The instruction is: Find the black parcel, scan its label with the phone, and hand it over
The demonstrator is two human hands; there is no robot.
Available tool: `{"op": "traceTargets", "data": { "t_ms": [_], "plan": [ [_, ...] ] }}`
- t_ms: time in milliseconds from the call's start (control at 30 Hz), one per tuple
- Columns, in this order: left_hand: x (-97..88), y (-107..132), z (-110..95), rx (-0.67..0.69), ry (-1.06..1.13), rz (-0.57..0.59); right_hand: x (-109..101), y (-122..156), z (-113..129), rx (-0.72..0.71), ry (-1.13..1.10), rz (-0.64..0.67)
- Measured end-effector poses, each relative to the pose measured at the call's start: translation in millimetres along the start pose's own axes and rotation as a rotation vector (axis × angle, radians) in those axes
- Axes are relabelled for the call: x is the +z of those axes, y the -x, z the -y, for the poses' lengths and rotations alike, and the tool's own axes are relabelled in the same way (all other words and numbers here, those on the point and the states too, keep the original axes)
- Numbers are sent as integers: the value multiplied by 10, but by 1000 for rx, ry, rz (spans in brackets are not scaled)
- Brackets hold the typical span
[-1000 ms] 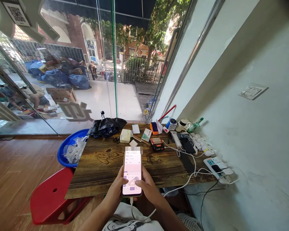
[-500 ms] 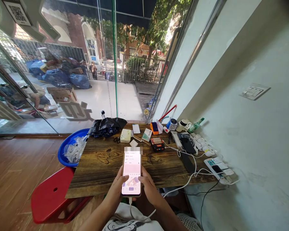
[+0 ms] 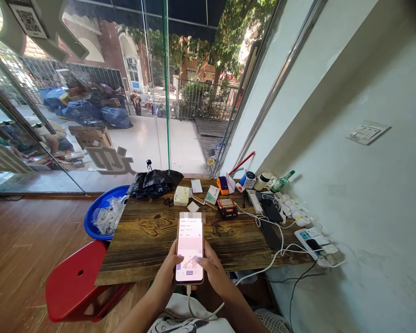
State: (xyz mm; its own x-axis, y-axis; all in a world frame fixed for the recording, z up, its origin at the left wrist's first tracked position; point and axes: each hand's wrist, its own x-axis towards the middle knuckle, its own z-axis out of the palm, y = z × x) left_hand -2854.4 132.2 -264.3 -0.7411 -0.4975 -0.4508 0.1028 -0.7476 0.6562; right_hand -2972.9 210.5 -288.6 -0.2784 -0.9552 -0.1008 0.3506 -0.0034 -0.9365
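A smartphone (image 3: 189,245) with a lit white and pink screen is held upright between both of my hands, over the near edge of the wooden table (image 3: 142,236). My left hand (image 3: 169,266) grips its left side, thumb over the lower screen. On the other side my right hand (image 3: 211,266) holds the right edge, its thumb also over the keyboard area. The fingers behind the phone are mostly hidden. A white charging cable (image 3: 189,296) is plugged into the phone's bottom end.
Beyond the phone lie a black-orange device (image 3: 227,209), a tissue pack (image 3: 181,196), scissors (image 3: 169,201) and a black umbrella (image 3: 154,182). White cables (image 3: 281,240) and a power strip (image 3: 315,245) sit right. A blue basin (image 3: 93,217) and red stool (image 3: 74,282) stand left.
Both thumbs have shifted slightly over the lower screen. The phone stays in both hands, and the view has moved very little.
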Motion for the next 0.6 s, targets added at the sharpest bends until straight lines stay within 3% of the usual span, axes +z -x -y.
{"op": "traceTargets", "data": {
  "t_ms": [167,300,400,600],
  "plan": [
    [-40,-28,46,-1,84,-43,6,39,15,-109,161,41],
    [-96,-63,96,-25,58,-22,-19,28,-41,-47,57,40],
    [-119,-71,114,-23,62,-19,-50,-6,-123,-50,80,-33],
    [-64,-38,95,12,112,18,-56,-72,-100,-410,474,-158]
  ]
}}
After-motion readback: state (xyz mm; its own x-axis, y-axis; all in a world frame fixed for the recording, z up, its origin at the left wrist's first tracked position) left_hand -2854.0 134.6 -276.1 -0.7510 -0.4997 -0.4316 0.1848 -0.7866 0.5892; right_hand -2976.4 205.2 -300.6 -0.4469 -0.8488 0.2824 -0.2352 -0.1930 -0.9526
